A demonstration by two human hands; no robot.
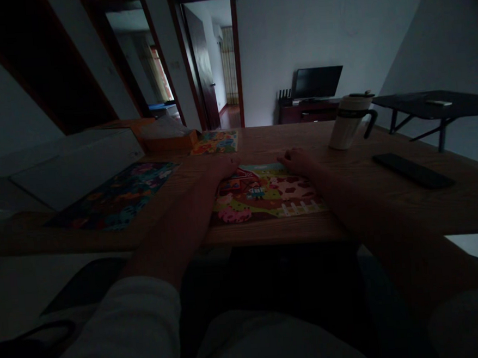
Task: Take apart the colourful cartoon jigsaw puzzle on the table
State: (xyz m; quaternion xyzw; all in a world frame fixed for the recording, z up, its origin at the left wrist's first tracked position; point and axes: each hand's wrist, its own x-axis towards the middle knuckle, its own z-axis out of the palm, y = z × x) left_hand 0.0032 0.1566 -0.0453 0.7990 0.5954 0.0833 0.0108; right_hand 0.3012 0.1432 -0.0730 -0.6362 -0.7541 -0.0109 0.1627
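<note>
A colourful farm-scene puzzle board (268, 196) lies flat on the wooden table (348, 215) in front of me. My left hand (223, 166) rests on the board's far left corner with the fingers curled down. At the far right part of the top edge, my right hand (297, 161) sits with its fingers bent onto the board. In the dim light it is unclear whether either hand pinches a piece. Both forearms reach forward over the near table edge.
A dark patterned puzzle board (117, 195) lies to the left, a bright one (215, 142) further back beside a tissue box (169, 136). A lidded mug (352, 121) and a black phone (412, 170) sit to the right. A black stand (434, 105) is at far right.
</note>
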